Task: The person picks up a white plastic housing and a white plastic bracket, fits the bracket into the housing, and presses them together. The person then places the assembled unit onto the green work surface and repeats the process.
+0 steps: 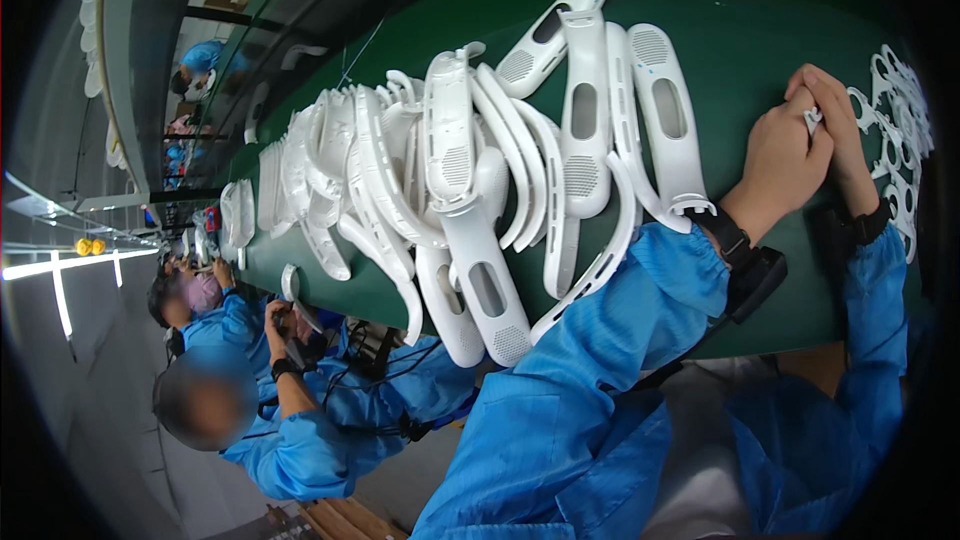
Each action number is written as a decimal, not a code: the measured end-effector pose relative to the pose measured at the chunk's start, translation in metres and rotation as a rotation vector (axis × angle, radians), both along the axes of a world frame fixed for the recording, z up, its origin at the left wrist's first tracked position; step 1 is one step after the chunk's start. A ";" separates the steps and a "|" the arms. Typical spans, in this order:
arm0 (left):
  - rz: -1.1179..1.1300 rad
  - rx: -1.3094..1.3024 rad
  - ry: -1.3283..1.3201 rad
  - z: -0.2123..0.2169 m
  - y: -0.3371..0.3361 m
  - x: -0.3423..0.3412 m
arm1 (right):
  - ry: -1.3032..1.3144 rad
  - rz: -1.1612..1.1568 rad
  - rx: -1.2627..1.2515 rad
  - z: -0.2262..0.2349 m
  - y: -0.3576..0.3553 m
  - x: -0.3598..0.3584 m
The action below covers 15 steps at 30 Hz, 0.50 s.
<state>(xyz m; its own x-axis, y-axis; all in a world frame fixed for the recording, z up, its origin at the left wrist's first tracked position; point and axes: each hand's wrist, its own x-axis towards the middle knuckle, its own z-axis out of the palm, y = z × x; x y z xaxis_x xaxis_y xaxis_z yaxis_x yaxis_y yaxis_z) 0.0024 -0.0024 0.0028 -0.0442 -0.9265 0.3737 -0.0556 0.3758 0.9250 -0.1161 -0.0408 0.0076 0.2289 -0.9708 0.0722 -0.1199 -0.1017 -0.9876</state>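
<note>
My two hands are brought together over the green table. A small white plastic piece [812, 120] pokes out between them. My left hand [780, 162] is closed, its fingers pinching around this piece. Against it lies my right hand [838, 120], with fingers bent over the left fingertips and also closed on the piece. Most of the piece is hidden, so its full shape cannot be made out. Close beside the right hand are thin white plastic parts with round openings [897, 155]. A long white plastic shell [672, 110] with an oval opening ends next to my left wrist.
A large pile of curved white plastic shells [375, 180] covers the left and middle of the green table [745, 35]. Several shells overhang the near edge. A co-worker in blue [310, 440] sits to the left, holding a white curved part [290, 283]. More people work farther off.
</note>
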 end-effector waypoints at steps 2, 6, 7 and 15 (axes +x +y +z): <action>-0.024 0.004 0.027 0.005 -0.001 0.002 | 0.012 0.003 -0.004 0.010 0.002 0.002; -0.071 0.009 -0.062 0.014 0.003 0.008 | -0.155 0.028 0.125 0.018 -0.005 -0.011; -0.114 0.007 -0.100 0.015 0.005 0.007 | -0.316 0.061 0.257 0.019 -0.004 -0.020; -0.097 0.029 -0.115 0.004 0.002 0.005 | -0.453 -0.229 0.142 0.005 -0.023 -0.011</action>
<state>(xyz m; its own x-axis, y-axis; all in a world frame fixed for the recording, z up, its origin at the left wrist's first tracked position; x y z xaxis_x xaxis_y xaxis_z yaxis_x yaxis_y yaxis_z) 0.0077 -0.0009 0.0069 -0.1749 -0.9261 0.3343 -0.1264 0.3578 0.9252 -0.1271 -0.0633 0.0126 -0.0139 -0.9997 -0.0211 0.3190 0.0156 -0.9476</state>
